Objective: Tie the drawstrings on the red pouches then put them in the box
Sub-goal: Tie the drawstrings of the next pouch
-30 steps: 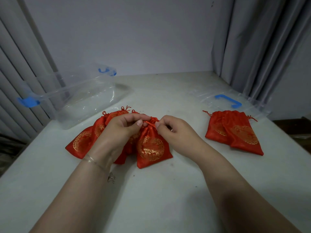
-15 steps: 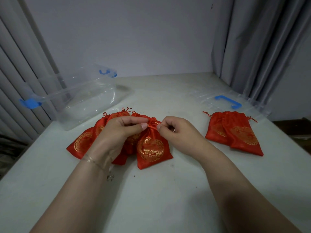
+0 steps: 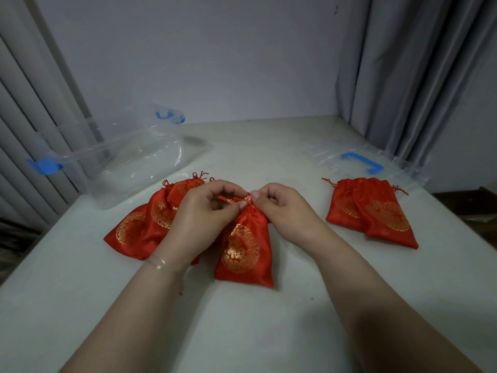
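Just in front of the clear plastic storage box with blue latches point(image 3: 121, 162), on the pale counter point(image 3: 242, 332), a red satin drawstring pouch with a gold medallion point(image 3: 243, 251) lies flat, its neck gathered. Both hands work at that neck: the left hand point(image 3: 204, 219) pinches the cord between thumb and forefinger, and the right hand point(image 3: 282, 211) pinches it from the other side, fingertips almost touching. Whether a knot is formed cannot be told. Beside this pouch, nearer the box, a heap of similar red pouches point(image 3: 150, 219) overlaps; well to the right of the box, two more red pouches point(image 3: 371, 214) lie by the clear lid with a blue handle point(image 3: 363, 162). No red shows in the box, so by my reading the packing has not begun and most of the job remains.
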Action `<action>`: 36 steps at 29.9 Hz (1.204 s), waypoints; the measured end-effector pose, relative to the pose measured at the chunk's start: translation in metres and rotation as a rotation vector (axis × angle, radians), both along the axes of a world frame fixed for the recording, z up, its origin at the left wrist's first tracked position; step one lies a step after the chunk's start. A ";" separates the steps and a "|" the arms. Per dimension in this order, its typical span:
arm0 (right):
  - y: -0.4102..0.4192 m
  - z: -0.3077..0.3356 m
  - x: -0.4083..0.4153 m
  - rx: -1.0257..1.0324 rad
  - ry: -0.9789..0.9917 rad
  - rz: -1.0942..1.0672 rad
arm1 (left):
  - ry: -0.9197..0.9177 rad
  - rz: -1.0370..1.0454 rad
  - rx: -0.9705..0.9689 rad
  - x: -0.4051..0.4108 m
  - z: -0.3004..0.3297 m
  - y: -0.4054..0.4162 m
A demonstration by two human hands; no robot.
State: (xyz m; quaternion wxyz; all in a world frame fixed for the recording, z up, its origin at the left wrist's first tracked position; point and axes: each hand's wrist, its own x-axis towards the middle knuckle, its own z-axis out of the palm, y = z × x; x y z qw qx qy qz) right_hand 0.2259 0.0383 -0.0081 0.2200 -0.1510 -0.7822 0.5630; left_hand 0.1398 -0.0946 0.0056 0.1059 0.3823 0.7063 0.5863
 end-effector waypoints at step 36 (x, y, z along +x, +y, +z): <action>0.003 0.012 0.012 0.444 -0.069 -0.170 | 0.652 0.016 -0.236 -0.003 -0.007 0.000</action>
